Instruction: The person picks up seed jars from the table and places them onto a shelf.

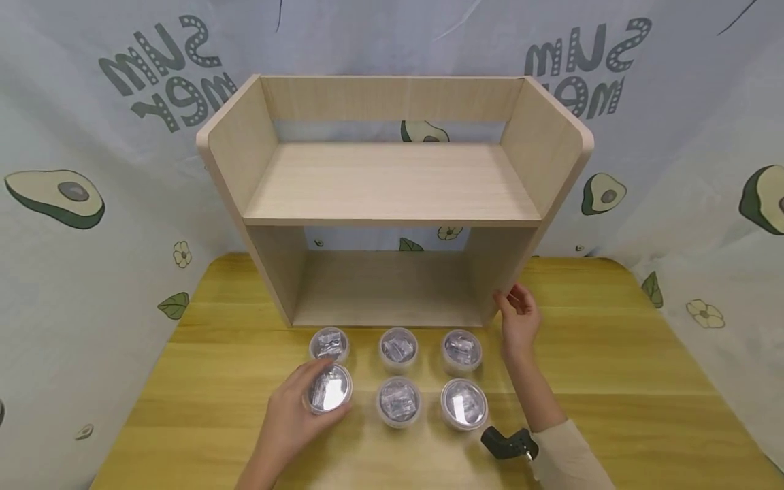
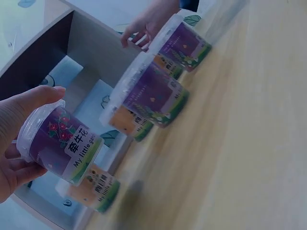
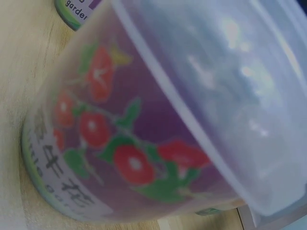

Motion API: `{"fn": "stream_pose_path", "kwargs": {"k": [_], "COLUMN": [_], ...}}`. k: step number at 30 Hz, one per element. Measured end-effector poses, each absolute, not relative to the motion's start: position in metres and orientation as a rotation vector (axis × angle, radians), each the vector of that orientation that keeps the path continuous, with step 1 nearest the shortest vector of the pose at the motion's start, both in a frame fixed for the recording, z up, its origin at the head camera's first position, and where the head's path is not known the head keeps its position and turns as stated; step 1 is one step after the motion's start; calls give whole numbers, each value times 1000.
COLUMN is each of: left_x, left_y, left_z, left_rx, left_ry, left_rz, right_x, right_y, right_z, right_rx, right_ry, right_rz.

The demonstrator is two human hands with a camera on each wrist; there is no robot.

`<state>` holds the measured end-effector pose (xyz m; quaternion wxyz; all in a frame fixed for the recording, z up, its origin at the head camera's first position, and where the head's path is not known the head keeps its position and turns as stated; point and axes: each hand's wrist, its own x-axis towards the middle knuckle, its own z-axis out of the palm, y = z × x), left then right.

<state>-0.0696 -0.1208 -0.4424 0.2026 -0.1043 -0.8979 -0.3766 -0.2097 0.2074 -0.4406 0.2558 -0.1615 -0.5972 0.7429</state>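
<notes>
My left hand (image 1: 294, 408) grips a purple lidded plastic cup (image 2: 64, 139), thumb over the lid's rim and fingers round the far side. Red flowers and the words "My little garden" are printed on it. In the head view it is the left cup of the front row, just before an orange cup (image 2: 96, 189). My right hand (image 1: 520, 320) is at the lower right side panel of a wooden shelf (image 1: 392, 184), thumb at its front edge, fingers loosely bent. Another purple cup (image 3: 120, 129) fills the right wrist view, where my right hand is hidden.
Two more purple cups, the middle one (image 1: 399, 403) and the right one (image 1: 464, 405), stand in the front row. Behind them are orange cups (image 1: 398, 348) (image 1: 462, 350), close before the shelf. A black strap mount (image 1: 508, 444) is at my right wrist. A printed cloth (image 1: 92, 286) hangs around the table.
</notes>
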Motion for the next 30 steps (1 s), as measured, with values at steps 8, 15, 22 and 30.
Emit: {"fn": "stream_pose_path", "kwargs": {"k": [8,15,22,30], "left_x": [-75,-80,-90,-98], "left_y": [-122,-121,-124,-130], "left_z": [-430,-425,-412,-402], "left_rx": [-331,-355,-372,-395], "left_ry": [-2504,-2508,-2495,-2485], "left_rz": [-1040,-1030,-1013,-1066], "right_x": [-210,-210,-210,-208], "right_y": [209,210,210,210], "right_z": [-444,-442,-440,-439], "right_rx": [-437,-466,-467,-480], "right_ry": [-1584,-1629,-1612,-1622], "right_rz": [2040,2048,2073,2094]}}
